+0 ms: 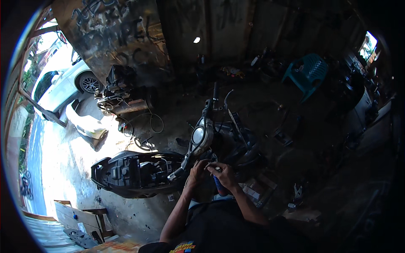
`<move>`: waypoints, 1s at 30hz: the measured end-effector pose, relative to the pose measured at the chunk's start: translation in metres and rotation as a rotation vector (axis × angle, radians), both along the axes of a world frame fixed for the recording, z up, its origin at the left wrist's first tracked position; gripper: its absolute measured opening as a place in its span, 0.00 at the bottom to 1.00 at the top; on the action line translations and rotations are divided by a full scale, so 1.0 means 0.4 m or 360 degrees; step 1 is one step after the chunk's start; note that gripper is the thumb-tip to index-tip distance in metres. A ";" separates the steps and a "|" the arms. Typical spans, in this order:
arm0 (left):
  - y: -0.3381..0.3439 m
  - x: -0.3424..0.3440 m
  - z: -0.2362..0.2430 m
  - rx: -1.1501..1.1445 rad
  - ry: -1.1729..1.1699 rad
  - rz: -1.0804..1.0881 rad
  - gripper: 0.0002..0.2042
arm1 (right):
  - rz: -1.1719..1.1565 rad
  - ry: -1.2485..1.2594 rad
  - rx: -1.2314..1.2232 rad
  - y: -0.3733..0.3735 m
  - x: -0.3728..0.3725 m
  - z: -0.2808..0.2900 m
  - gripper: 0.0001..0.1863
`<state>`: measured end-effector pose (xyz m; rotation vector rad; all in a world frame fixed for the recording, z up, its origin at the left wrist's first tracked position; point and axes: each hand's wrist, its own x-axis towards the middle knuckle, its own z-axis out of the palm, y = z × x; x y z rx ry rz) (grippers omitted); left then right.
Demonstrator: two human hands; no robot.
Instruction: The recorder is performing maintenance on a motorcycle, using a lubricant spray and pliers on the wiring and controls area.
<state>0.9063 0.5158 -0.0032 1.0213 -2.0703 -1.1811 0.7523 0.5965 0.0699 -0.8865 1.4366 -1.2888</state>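
Note:
A partly stripped motor scooter (168, 179) stands in front of me, its bare seat frame to the left and its handlebar (206, 111) with a round gauge (198, 135) pointing away. My left hand (196, 173) is at the near side of its front end, fingers bent together around something too small to make out. Close beside it, my right hand (227, 176) is closed on a small dark piece with a round pale end (218, 169). Under the right hand shows a blue cylinder (219, 186), partly hidden by the hand. Both hands' fingertips nearly meet.
Flattened cardboard (253, 189) and small parts lie on the floor at right. Farther back are a green plastic chair (310, 74) and an engine assembly (120, 95). A pale bumper-like panel (84, 124) and a white car (59, 86) are at left, wooden boards (78, 217) nearer.

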 end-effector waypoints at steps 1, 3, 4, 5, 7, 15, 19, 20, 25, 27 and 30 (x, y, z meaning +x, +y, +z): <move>-0.009 0.003 0.008 0.0027 -0.0013 -0.0044 0.19 | 0.0030 0.0011 0.0009 -0.013 0.003 -0.009 0.12; -0.024 0.003 -0.013 -0.0091 0.0000 -0.0168 0.18 | 0.0069 0.0032 0.0012 -0.008 0.008 -0.020 0.12; -0.037 0.019 -0.047 -0.0088 -0.0054 -0.0201 0.18 | 0.0059 -0.0077 -0.0045 -0.020 0.023 0.017 0.13; -0.025 0.028 -0.044 -0.0061 -0.0111 -0.0269 0.18 | 0.0015 -0.0193 -0.0077 -0.003 0.038 0.048 0.13; -0.031 0.025 -0.017 -0.0063 -0.0132 -0.0326 0.18 | 0.0065 -0.0174 -0.0096 -0.011 0.028 0.082 0.14; -0.021 0.018 -0.002 0.0006 0.0072 -0.0218 0.19 | 0.0068 0.0459 -0.0066 0.007 0.014 0.065 0.19; -0.012 0.006 0.008 0.0153 0.0036 -0.0141 0.19 | -0.0084 0.0126 0.0050 0.009 -0.009 0.060 0.22; -0.010 0.004 0.035 0.0024 0.0041 -0.0152 0.17 | -0.0086 0.0127 0.0053 0.007 -0.016 0.039 0.22; -0.019 0.012 0.025 -0.0084 -0.0081 -0.0188 0.15 | 0.0441 -0.0241 0.0079 -0.018 -0.028 -0.035 0.23; -0.024 0.011 0.010 -0.0134 -0.0106 -0.0181 0.15 | 0.0444 -0.0260 0.0083 -0.009 -0.032 -0.003 0.21; -0.014 0.000 0.021 -0.0122 -0.0102 -0.0160 0.15 | 0.0373 -0.0293 0.0037 -0.003 -0.040 0.040 0.19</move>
